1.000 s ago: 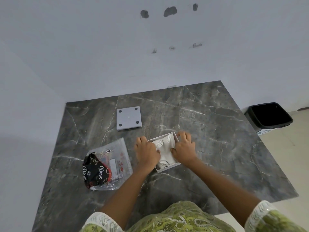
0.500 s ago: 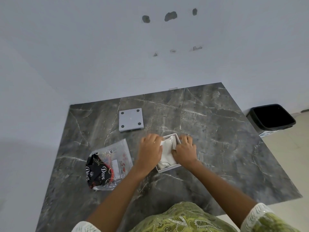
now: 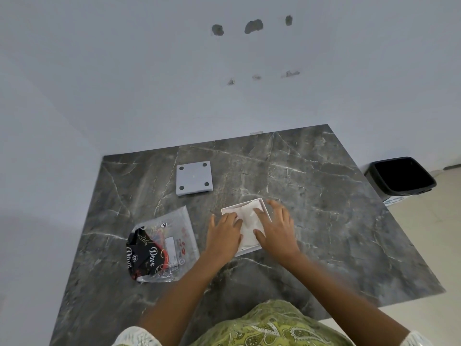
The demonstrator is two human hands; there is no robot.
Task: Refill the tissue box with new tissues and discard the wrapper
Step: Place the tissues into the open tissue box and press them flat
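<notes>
A small white tissue box (image 3: 265, 204) lies open on the dark marble table (image 3: 324, 208), with white tissues (image 3: 247, 221) inside it. My left hand (image 3: 224, 233) rests flat on the box's left side, fingers spread on the tissues. My right hand (image 3: 277, 226) lies flat over the right side, fingers apart, pressing the tissues down. The box's grey lid (image 3: 194, 178) lies upside down farther back, its dark round feet showing. The clear plastic wrapper (image 3: 162, 245), with black and red print, lies crumpled to the left of my left hand.
A black waste bin (image 3: 401, 178) stands on the floor past the table's right edge. A white wall runs along the table's far and left sides. My green patterned clothing (image 3: 269, 325) is at the near edge.
Both hands have flattened out on top of the tissues, fingers now spread. The tissues look pressed flatter in the box. The wrapper and lid have not moved.
</notes>
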